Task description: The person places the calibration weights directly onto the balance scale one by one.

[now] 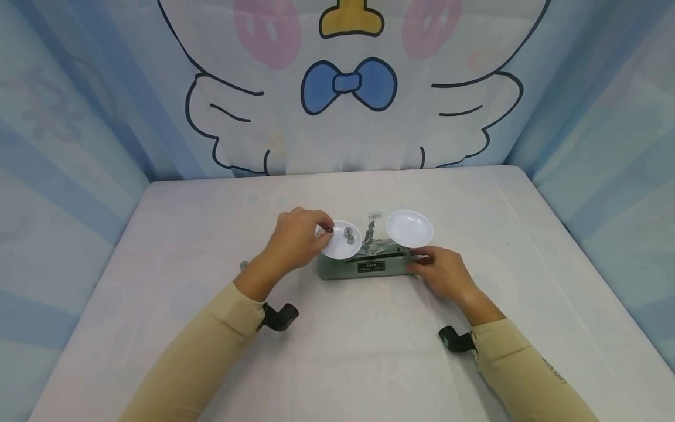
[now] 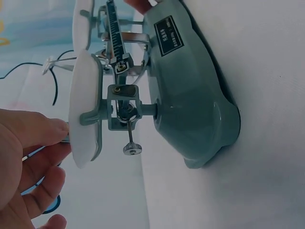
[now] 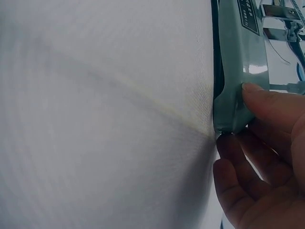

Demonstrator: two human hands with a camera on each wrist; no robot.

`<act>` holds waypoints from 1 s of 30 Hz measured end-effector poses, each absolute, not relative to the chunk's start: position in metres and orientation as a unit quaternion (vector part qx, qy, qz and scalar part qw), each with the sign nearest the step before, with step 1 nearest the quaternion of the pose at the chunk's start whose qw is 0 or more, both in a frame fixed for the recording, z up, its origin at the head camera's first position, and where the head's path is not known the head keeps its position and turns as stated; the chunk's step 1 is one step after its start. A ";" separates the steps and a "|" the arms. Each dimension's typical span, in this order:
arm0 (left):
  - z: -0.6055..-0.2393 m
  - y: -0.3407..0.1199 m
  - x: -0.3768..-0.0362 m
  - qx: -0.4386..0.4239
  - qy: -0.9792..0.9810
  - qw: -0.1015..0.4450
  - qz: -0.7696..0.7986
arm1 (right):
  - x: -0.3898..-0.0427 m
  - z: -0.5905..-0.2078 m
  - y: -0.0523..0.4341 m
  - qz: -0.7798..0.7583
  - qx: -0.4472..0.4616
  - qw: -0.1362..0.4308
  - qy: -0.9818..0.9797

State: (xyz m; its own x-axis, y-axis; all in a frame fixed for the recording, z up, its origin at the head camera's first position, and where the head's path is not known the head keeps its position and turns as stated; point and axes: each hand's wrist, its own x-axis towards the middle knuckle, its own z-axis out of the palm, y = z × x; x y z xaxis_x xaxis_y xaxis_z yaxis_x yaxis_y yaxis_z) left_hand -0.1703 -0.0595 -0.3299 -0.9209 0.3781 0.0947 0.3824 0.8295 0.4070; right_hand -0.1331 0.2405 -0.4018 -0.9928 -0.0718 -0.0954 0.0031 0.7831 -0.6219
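Note:
A green balance scale with a beam and two white pans stands on the table. My left hand is at the left pan, thumb and index finger pinching a small metal nut at its rim. Other small metal nuts lie in this pan. In the left wrist view my thumb mostly hides the pinched piece. My right hand grips the right end of the base, its thumb on the front side and fingers around the end. The right pan holds nothing and looks higher than the left.
Another small metal piece lies on the white-covered table, left of the scale and partly behind my left wrist. A printed curtain stands along the back edge, with blue curtains on both sides.

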 end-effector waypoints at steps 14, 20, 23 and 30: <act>-0.339 -0.046 -0.180 -0.208 -0.954 -0.004 -0.218 | -0.133 -0.403 0.242 -0.330 -0.019 0.055 0.942; -0.340 -0.043 -0.181 -0.213 -0.952 0.003 -0.220 | -0.133 -0.404 0.242 -0.329 -0.023 0.054 0.942; -0.340 -0.043 -0.182 -0.213 -0.952 0.003 -0.220 | -0.133 -0.404 0.242 -0.329 -0.022 0.053 0.943; -0.339 -0.044 -0.181 -0.210 -0.953 -0.002 -0.217 | -0.133 -0.403 0.241 -0.330 -0.020 0.052 0.942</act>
State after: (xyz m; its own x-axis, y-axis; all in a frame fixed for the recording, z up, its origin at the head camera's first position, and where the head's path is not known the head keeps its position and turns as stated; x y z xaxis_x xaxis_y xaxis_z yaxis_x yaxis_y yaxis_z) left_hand -0.1813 -0.0436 -0.3390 -0.9120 0.4010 0.0861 0.3988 0.8183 0.4139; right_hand -0.1328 0.2413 -0.4030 -0.9939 -0.0709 -0.0846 -0.0026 0.7813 -0.6242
